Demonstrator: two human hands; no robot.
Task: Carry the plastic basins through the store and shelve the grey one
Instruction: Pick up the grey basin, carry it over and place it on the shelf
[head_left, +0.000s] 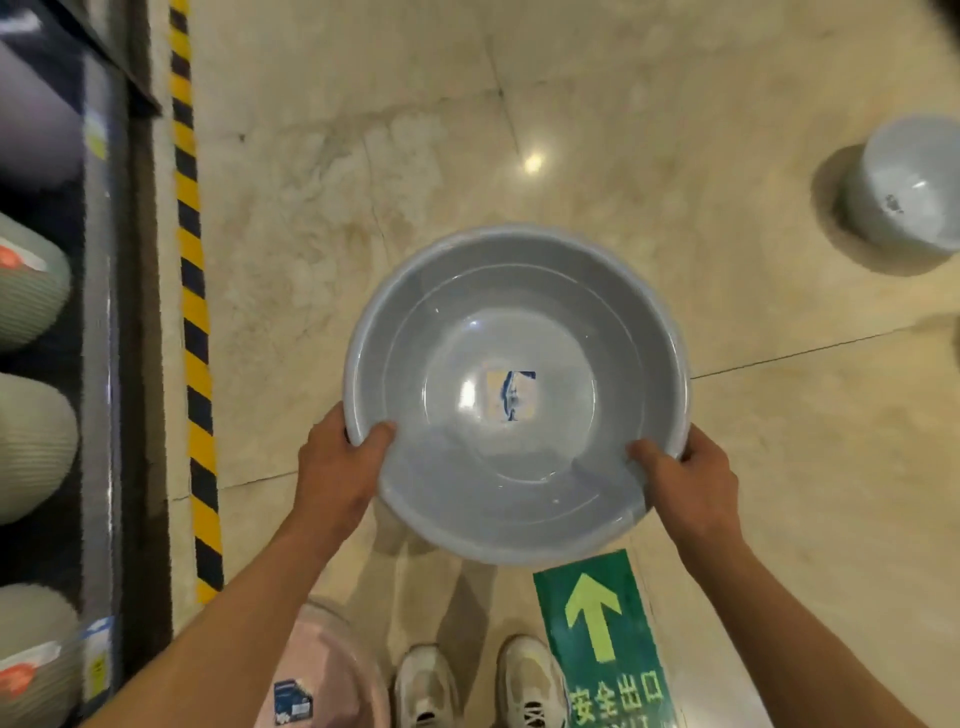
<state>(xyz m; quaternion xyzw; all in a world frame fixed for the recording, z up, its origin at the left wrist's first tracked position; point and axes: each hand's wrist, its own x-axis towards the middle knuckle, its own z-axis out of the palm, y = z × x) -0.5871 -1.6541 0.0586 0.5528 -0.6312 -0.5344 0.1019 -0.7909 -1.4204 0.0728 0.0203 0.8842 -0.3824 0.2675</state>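
I hold a round grey plastic basin (519, 322) level in front of me, open side up, with a label stuck in its bottom. My left hand (340, 475) grips its rim at the lower left, thumb inside. My right hand (685, 480) grips the rim at the lower right, thumb inside too. A pink basin (322, 670) with a blue label lies on the floor by my left foot. Another grey basin (909, 187) rests upside down on the floor at the far right.
A store shelf (98, 322) runs down the left side, holding pale green and grey ribbed goods (31, 447). Yellow-black hazard tape (195, 322) lines the floor beside it. A green exit arrow sticker (597, 629) lies by my right shoe. The floor is beige tile.
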